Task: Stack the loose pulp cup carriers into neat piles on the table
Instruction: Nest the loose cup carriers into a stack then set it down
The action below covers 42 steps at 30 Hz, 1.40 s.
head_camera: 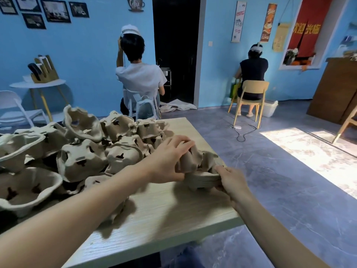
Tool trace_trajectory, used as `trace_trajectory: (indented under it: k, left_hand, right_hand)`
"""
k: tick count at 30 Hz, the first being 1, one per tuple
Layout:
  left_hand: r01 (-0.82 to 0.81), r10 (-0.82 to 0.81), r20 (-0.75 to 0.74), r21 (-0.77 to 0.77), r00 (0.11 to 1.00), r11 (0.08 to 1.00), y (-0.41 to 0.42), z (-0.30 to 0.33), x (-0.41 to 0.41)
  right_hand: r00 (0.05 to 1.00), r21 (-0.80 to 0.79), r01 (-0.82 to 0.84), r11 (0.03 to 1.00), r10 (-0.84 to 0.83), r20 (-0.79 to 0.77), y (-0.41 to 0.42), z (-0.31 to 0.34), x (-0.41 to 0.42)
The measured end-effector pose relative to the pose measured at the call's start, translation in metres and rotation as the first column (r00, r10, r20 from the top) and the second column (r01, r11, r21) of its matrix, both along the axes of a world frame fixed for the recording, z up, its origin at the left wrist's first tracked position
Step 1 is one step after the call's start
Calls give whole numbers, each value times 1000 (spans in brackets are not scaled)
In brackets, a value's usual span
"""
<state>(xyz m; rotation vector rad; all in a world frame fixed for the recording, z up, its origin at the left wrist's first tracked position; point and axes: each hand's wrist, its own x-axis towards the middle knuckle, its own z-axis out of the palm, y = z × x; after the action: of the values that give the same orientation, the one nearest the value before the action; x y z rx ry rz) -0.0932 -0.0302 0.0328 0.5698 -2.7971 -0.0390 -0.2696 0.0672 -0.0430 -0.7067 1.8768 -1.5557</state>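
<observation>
I see left hand (167, 161) curled over top carrier (191, 158) on stack (202, 179); right hand (232, 182) pinching stack edge. Loose carriers (81, 161) heaped left of grip, on table (173, 213).

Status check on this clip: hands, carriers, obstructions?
Left hand grips top of beige pulp carrier stack; right hand pinches its edge. Loose carriers heaped left. Nothing blocking.

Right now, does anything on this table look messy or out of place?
Yes. The loose carriers lie jumbled on the table's left side, tilted and overlapping, some upside down. Only the pile by the right edge looks nested; the left hand and right hand grip it.
</observation>
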Motion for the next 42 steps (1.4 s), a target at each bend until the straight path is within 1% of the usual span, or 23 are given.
trace_trajectory:
  k: [2, 4, 7, 9, 12, 15, 18, 21, 24, 27, 29, 31, 36, 39, 42]
  left_hand:
    - [24, -23, 41, -28, 999, 999, 0, 0, 2]
    - [6, -6, 8, 53, 1000, 999, -1, 5, 5]
    - [-37, 58, -131, 158, 990, 987, -5, 18, 7]
    - [-35, 79, -248, 176, 966, 984, -11, 24, 6]
    - [4, 69, -418, 171, 906, 985, -20, 29, 4]
    - [17, 99, -480, 232, 872, 973, -26, 31, 0]
    - [13, 167, -462, 361, 871, 932, -29, 33, -7]
    - [40, 170, -417, 451, 893, 892, -30, 34, -17]
    - [73, 149, -383, 508, 912, 858, -27, 35, -30]
    - [86, 152, -377, 545, 914, 834, -24, 37, -42]
    - [57, 151, -355, 512, 922, 857, -24, 34, -51]
    - [9, 142, -285, 468, 948, 884, -23, 29, -56]
    - [-95, 167, -123, 448, 978, 889, -26, 15, -56]
    - [-146, 175, -37, 401, 984, 904, -27, 13, -56]
    - [-157, 169, 0, 364, 986, 918, -27, 10, -57]
  right_hand:
    - [1000, -15, 3, 1000, -3, 19, -1, 0, 0]
    - [1000, -20, -1, 1000, 1, 18, 0, 1, 0]
    - [1000, -13, -8, 1000, 8, 16, 1, 1, -1]
    - [1000, -3, -9, 1000, 9, 13, 2, 3, 0]
    - [1000, -5, -3, 1000, 4, 22, 3, 4, 0]
    - [999, -2, -12, 1000, 12, 33, 3, 6, 2]
    - [999, 13, -21, 1000, 20, 35, 4, 6, 1]
    - [999, 32, -25, 999, 25, 27, 3, 4, -1]
    - [998, 25, -47, 999, 46, 33, 4, 6, -2]
    - [995, -14, -60, 998, 60, 79, 7, 9, -2]
    - [992, -14, -73, 997, 74, 104, 8, 11, -2]
    - [990, 13, -91, 996, 89, 107, 10, 14, -2]
    - [994, 38, -88, 995, 85, 75, 12, 18, -1]
    - [986, 5, -66, 998, 65, 157, 14, 19, 0]
    - [976, -18, -31, 999, 34, 214, 15, 20, 0]
